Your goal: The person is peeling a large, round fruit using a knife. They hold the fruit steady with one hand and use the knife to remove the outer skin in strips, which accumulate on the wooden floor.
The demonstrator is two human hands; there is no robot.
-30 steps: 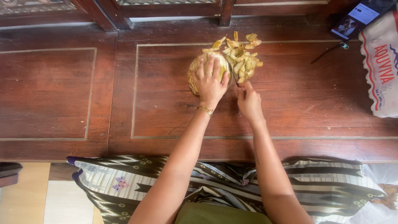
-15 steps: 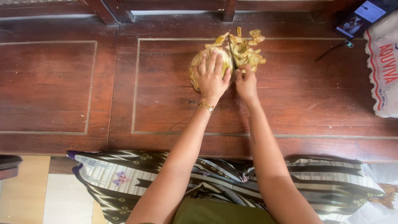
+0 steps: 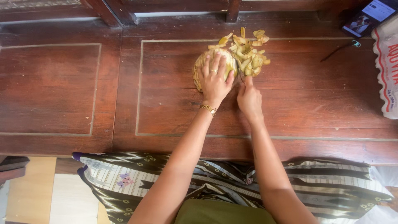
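Note:
A round, pale yellow husked thing (image 3: 198,69) lies on a dark wooden panelled surface (image 3: 315,103). My left hand (image 3: 214,81) is spread flat over its top and presses on it; I wear a ring and a gold bracelet. My right hand (image 3: 249,98) sits just to its right, fingers curled around what looks like a thin dark blade (image 3: 240,76) that touches the round thing's right side. A heap of yellow peel strips (image 3: 248,52) lies right behind that hand.
A phone (image 3: 367,17) lies at the far right corner, next to a white printed sack (image 3: 387,62). A thin dark stick with a green ring (image 3: 340,47) lies left of the sack. A striped patterned cloth (image 3: 124,178) covers my lap below the wooden edge.
My left hand stays pressed on the round thing. My right hand has shifted slightly along its right side. The view has moved a little.

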